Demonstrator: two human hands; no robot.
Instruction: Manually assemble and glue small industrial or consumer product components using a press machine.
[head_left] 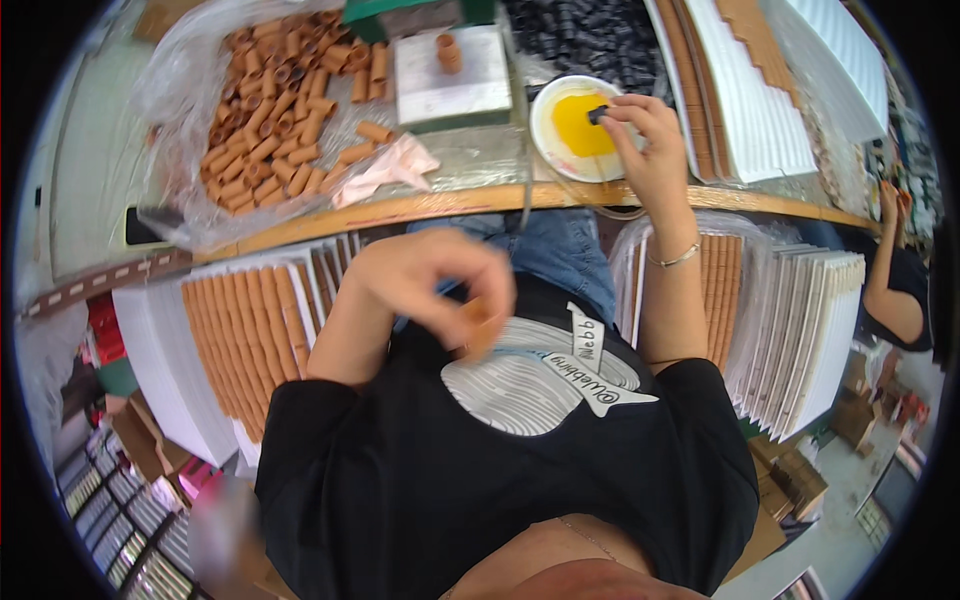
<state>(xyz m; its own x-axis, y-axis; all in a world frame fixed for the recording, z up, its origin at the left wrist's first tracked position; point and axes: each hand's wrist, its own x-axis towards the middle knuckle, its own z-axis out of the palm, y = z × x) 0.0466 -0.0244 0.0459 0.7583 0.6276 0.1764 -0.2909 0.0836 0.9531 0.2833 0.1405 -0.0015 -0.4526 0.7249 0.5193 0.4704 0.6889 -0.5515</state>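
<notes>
My right hand [655, 145] pinches a small black plastic piece [598, 115] between thumb and fingertips. It is over a white bowl [538, 128] with yellow liquid [572, 130] in it; I cannot tell if the piece touches the liquid. My left hand [435, 270], smeared by motion, is in front of my shirt, its fingers closed round a short orange-brown tube [480, 325]. Another brown tube [448, 55] stands upright on a white-topped green machine [420, 95] beyond the table edge. A heap of such tubes [290, 110] spreads over clear plastic at the left.
Many black pieces [590, 40] are piled behind the bowl. A crumpled pale cloth [390, 170] lies near the wooden table edge [420, 207]. White trays with rows of brown tubes [245, 340] stand at my left, and more stacked trays [790, 320] at my right. Another person's arm [880, 270] shows far right.
</notes>
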